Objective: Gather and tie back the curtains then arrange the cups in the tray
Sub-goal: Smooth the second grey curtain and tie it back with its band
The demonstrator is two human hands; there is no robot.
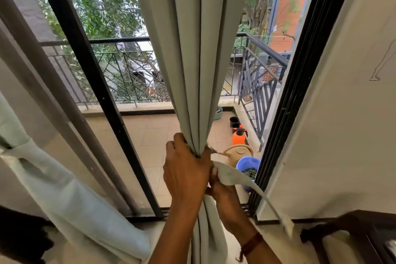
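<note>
Head view: we're clamping the gathered grey curtain (192,60) in our left hand (184,169), fist closed around the bunched folds. Just right of that grip, our right hand (220,188) is pinching the tie-back strip (246,180), which is trailing down-right.

A glass door with a black frame (92,83) looks onto a tiled balcony (154,135). A black metal railing (128,75) runs along the balcony's far edge and turns down its right side. Near the right edge stand two black pots (234,121), an orange sprayer (238,136), a beige watering can (237,153) and a blue tub (248,164), in a row from far to near. Green trees (96,6) and an orange building (289,6) rise beyond. A cream wall (342,113) fills the right.
</note>
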